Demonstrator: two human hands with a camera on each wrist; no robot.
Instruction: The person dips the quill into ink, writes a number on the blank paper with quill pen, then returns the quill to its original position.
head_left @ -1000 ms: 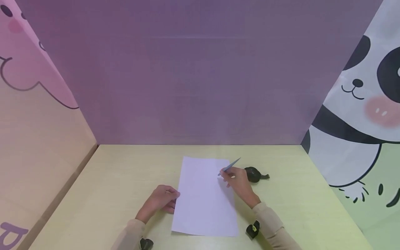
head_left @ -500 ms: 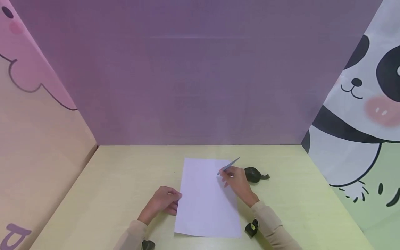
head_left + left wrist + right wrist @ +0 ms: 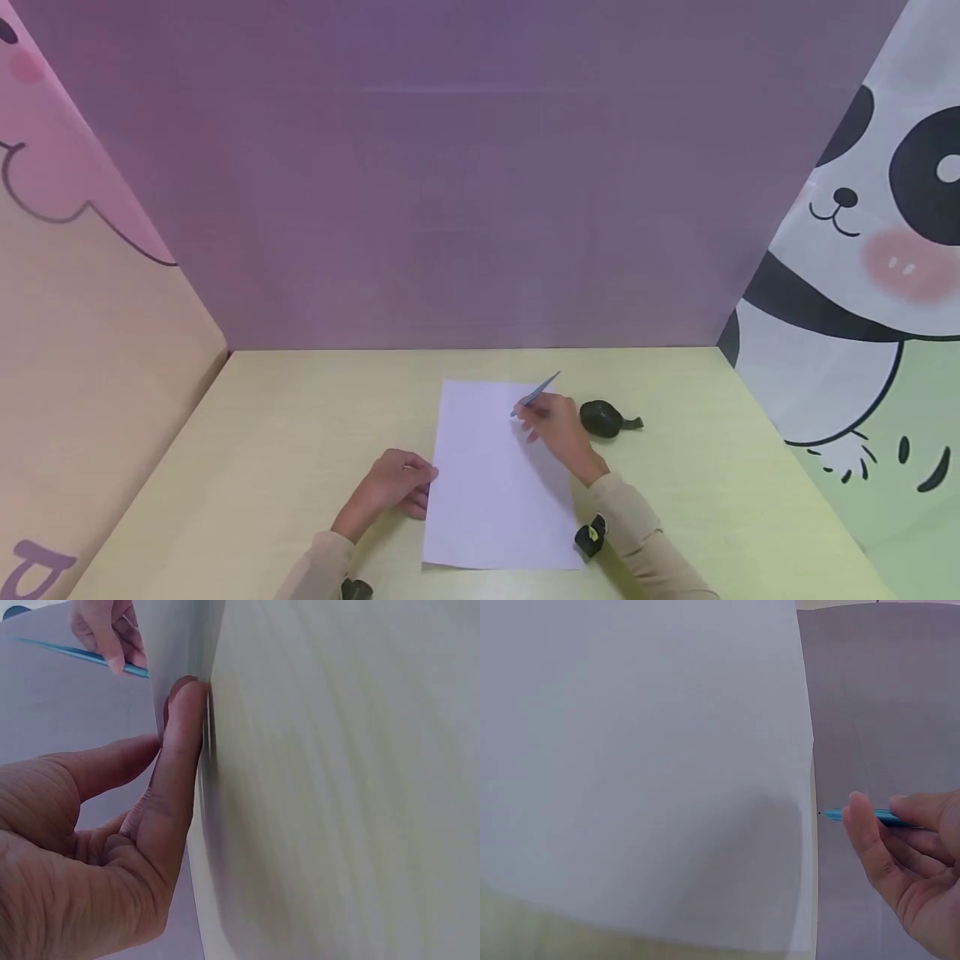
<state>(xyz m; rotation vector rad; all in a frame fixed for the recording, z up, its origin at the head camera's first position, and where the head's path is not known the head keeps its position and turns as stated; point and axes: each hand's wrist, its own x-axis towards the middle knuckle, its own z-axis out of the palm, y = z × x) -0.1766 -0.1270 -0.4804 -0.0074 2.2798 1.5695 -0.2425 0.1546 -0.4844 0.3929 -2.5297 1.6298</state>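
Watching from my remote station, I saw my right grip [image 3: 553,421] pinching a blue pen [image 3: 534,395] between thumb and fingers, the tip lowered to the upper right part of a white sheet of paper [image 3: 491,492]. The sheet lay flat on the pale yellow bench [image 3: 285,433], spreading from under that grip toward me and off to its left. In the right wrist view the pen [image 3: 870,816] poked out past the fingertips [image 3: 859,806], its dark point just at the paper [image 3: 645,765]; I could not tell whether it touched.

My left grip [image 3: 393,486] rested at the sheet's left edge, fingers loosely bent and holding nothing. The left wrist view showed a fingertip [image 3: 184,697] pressed against that edge of the paper [image 3: 90,712], with the right grip [image 3: 109,630] and the pen [image 3: 82,654] beyond it, across the sheet.

Just to the right of my right grip, on the bare bench, lay a small dark rounded object [image 3: 603,418] with a thin tail pointing away from the grip; what it was I could not tell. A purple panel [image 3: 465,183] stood behind the bench, well beyond both grips.
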